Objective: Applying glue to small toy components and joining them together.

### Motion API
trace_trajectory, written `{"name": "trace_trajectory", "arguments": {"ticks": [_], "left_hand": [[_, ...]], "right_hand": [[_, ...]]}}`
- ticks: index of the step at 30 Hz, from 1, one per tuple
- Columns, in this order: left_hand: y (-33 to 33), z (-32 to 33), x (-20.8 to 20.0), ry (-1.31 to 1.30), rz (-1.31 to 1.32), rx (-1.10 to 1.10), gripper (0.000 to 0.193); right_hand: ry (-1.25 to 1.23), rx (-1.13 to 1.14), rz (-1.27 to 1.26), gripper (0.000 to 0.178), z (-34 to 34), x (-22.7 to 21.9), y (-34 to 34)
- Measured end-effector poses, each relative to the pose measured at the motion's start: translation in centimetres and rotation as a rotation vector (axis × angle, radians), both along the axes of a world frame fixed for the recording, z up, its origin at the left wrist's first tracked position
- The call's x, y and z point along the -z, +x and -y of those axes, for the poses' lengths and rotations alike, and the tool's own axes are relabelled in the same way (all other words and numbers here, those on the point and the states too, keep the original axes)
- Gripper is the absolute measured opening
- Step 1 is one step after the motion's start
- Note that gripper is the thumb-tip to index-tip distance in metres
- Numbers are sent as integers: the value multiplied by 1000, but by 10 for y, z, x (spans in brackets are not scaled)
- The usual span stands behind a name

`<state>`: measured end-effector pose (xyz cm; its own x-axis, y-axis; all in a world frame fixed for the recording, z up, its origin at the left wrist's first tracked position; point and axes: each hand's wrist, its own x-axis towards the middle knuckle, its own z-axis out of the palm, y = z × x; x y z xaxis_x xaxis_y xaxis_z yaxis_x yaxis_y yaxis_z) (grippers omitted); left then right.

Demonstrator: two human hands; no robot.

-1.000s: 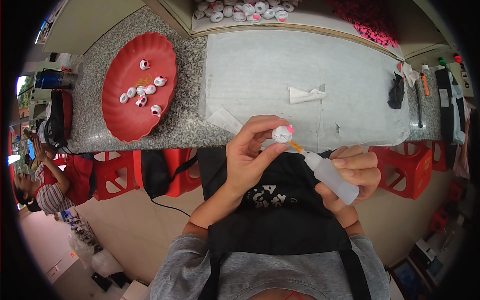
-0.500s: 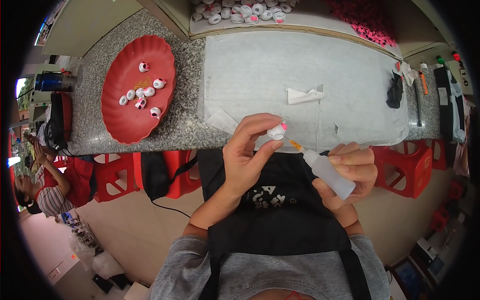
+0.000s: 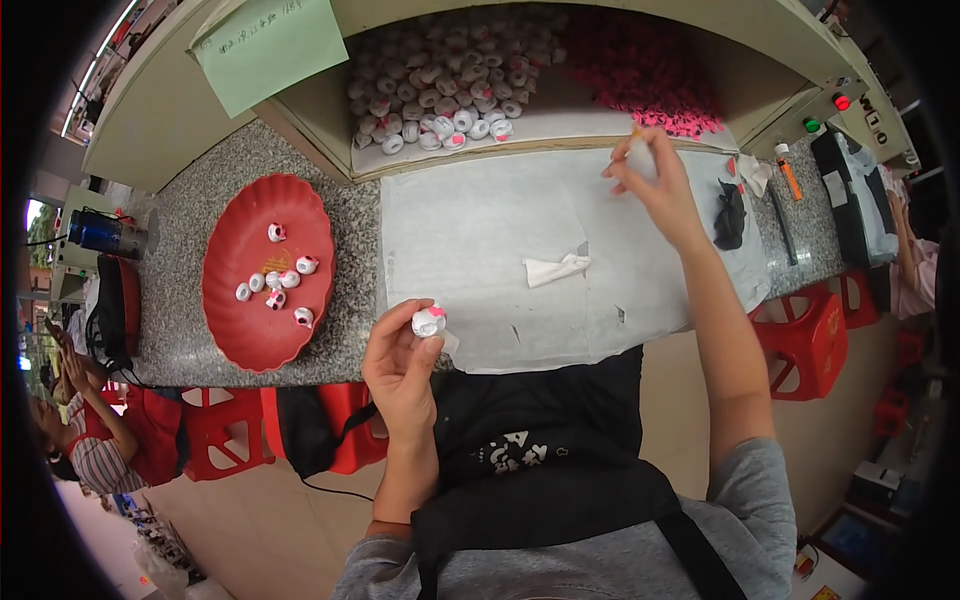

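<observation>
My left hand pinches a small white rounded piece with a pink patch between thumb and fingertips, just over the table's near edge. Stretched far forward, my right hand has a translucent squeeze bottle with an orange-yellow tip in its grip, close to the shelf opening. Just beyond the bottle is a heap of small pink pieces. A crumpled white tissue lies on the white sheet between my hands.
Left of the sheet, a red scalloped dish holds several white pieces. Many more white pieces fill the shelf's left part. Black cloth, an orange-and-white marker and red stools are at right. Another person sits at far left.
My right hand has carried the bottle away from the white piece, forward toward the shelf. My left hand, still gripping the piece, has moved left and lower. The view has shifted, showing more shelf.
</observation>
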<state>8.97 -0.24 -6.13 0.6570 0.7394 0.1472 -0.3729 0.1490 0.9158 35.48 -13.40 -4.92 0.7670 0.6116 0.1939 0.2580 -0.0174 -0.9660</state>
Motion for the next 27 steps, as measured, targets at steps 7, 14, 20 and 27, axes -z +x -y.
{"name": "trace_trajectory", "arguments": {"ticks": [7,14,20,27], "left_hand": [[-3,0,2,9,-39,-40,33],[-4,-2,-1,5,-42,-54,33],[-1,1,-3,-20,-15,1,34],[4,6,0,-245,28,125,33]], "right_hand": [[-680,161,866,21,-46,24,116],[-774,5,1149,19,-52,18,114],[-706,91,954,22,-45,18,109],[-81,-103,254,12,-20,-15,-32]]}}
